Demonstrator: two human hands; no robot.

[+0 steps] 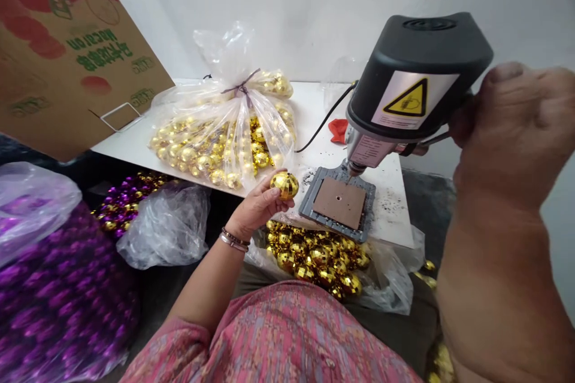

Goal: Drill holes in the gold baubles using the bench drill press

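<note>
Between the thumb and fingers of my left hand [259, 208] is a shiny gold mirror-patterned ball [284, 185], held just left of the drill press. My right hand [516, 108] is closed around the lever at the right side of the black bench drill press [426, 66]; the grip itself is mostly hidden by the fingers. Under the chuck [356, 169] lies a brown square board [340, 202] with a small hole, resting on the grey metal base [309, 206]. In my lap sits an open clear bag of gold balls [318, 257].
A tied clear bag of gold balls [202, 155] stands on the white table [395, 191], with a red item [338, 130] near the drill. At left are a cardboard box [81, 54] and a large bag of purple balls [63, 293]. Dark crumbs surround the base.
</note>
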